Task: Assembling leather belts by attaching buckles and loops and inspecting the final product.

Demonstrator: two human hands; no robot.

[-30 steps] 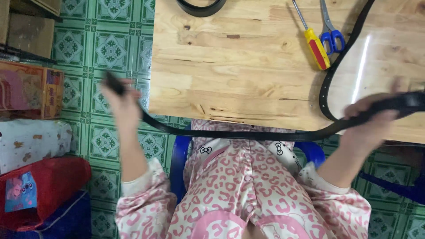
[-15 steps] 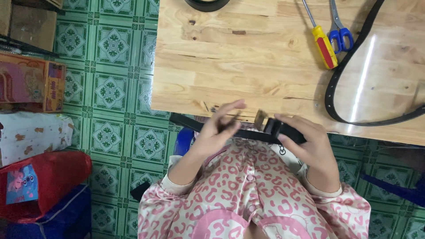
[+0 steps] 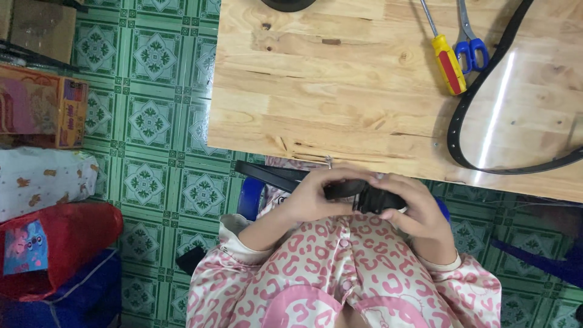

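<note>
Black belt (image 3: 285, 177) gripped by both hands — left hand (image 3: 319, 194), right hand (image 3: 413, 209) — fingers closed.

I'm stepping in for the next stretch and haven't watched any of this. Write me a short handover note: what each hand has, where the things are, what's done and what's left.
Left hand and right hand both hold a black belt over the lap, at the near edge of the wooden table.
The belt's free end sticks out to the left.
On the table: a second black belt, a screwdriver, scissors.
Done: belt gathered between both hands.
Left: cannot tell from here.
</note>
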